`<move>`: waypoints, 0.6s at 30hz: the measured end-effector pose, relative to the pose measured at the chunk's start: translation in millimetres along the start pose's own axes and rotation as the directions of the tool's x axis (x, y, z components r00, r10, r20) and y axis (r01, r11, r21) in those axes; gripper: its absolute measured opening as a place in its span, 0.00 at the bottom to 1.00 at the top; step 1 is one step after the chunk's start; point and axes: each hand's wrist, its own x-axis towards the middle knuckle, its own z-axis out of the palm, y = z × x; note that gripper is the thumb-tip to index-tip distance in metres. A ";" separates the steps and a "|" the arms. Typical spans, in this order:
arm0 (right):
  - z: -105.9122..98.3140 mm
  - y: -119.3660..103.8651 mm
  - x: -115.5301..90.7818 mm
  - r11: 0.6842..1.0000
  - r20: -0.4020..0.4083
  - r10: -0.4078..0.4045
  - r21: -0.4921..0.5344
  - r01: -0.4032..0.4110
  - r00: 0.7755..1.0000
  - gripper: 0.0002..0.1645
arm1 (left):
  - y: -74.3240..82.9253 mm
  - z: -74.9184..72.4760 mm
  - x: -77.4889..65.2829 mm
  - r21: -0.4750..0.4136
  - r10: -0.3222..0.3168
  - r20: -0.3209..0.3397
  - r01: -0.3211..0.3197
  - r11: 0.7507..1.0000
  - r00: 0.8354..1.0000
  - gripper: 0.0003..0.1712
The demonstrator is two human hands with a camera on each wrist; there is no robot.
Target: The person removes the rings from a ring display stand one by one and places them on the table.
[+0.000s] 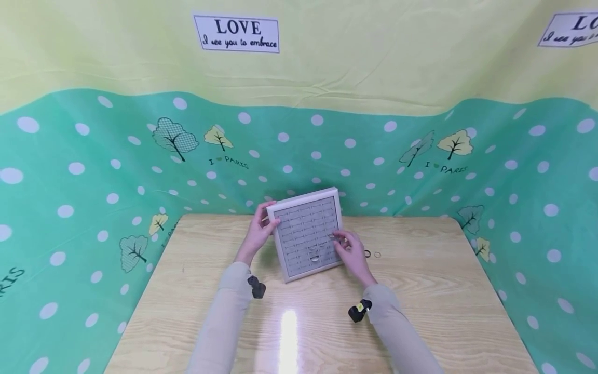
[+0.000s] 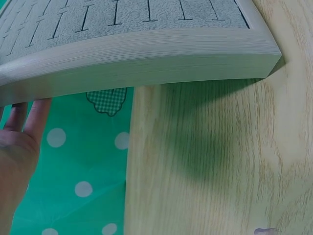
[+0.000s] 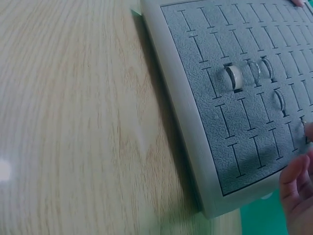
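1. a square ring board of grey plush with a pale frame (image 1: 299, 223) is held over the back part of the light wooden table (image 1: 420, 311), near its middle; it is tilted, with the upper side raised.
2. by the left hand (image 1: 258, 234), the frame is gripped near its upper left corner, the thumb being laid in front.
3. by the right hand (image 1: 353, 257), a small shiny ring (image 1: 331, 236) is pinched at the right part of the board; whether it is fully seated cannot be told, because it is partly covered by the fingertips.
4. in other slots, a wide silver-coloured band (image 3: 235, 77) and three thin silver-coloured rings (image 3: 279, 101) are set.
5. just beyond the right hand, a dark ring (image 1: 367, 253) and a thin pale ring (image 1: 377, 254) are seen on the table, close together.
6. some slots are hidden behind the right hand.
7. around the table, a green and yellow cloth with white dots (image 1: 280, 122) is hung.
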 end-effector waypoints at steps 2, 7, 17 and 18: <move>0.5 0.8 2.1 1.000 -0.015 -0.001 -0.011 0.001 1.000 0.16 | 0.3 0.1 0.3 -0.005 -0.007 0.001 0.007 1.000 1.000 0.32; 3.8 1.0 7.3 1.000 -0.037 0.023 -0.017 -0.023 0.999 0.16 | 4.0 -0.3 0.7 -0.040 -0.024 0.013 0.025 0.999 1.000 0.32; 8.0 -0.4 11.9 0.996 -0.069 0.076 -0.043 -0.079 0.995 0.08 | 14.9 2.5 -3.9 -0.043 -0.019 0.017 0.020 0.999 1.000 0.31; 7.9 -0.8 12.0 0.996 -0.063 0.075 -0.046 -0.078 0.995 0.07 | 11.7 1.9 -3.0 -0.041 -0.017 0.011 0.018 0.999 1.000 0.31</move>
